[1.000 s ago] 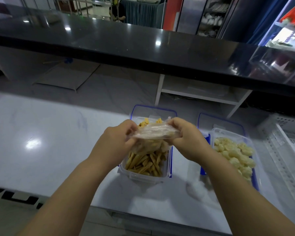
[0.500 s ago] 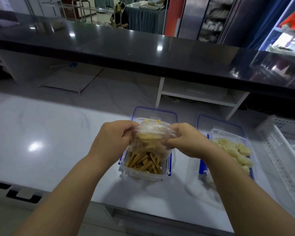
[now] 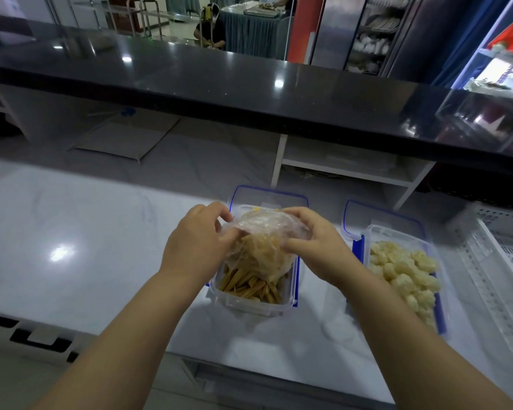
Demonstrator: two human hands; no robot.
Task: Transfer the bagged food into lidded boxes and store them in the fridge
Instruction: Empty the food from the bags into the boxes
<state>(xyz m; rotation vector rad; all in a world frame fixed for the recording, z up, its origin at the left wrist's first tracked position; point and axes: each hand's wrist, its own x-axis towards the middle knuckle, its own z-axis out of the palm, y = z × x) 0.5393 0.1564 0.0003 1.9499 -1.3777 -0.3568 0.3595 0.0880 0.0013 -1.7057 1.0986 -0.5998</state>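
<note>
Fig.: left hand (image 3: 197, 247) & right hand (image 3: 317, 247) both pinch the plastic bag (image 3: 261, 244), upended over the box (image 3: 253, 291) of yellow sticks. Best: keep mouth low w/in rim, shake gently.

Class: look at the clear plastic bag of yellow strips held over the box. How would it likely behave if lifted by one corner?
The plastic bag looks thin and crumpled, so probably floppy. It bulges downward, so the strips would likely slide out into the box. Both hands, left hand and right hand, grip it, suggesting it's slippery.
</note>
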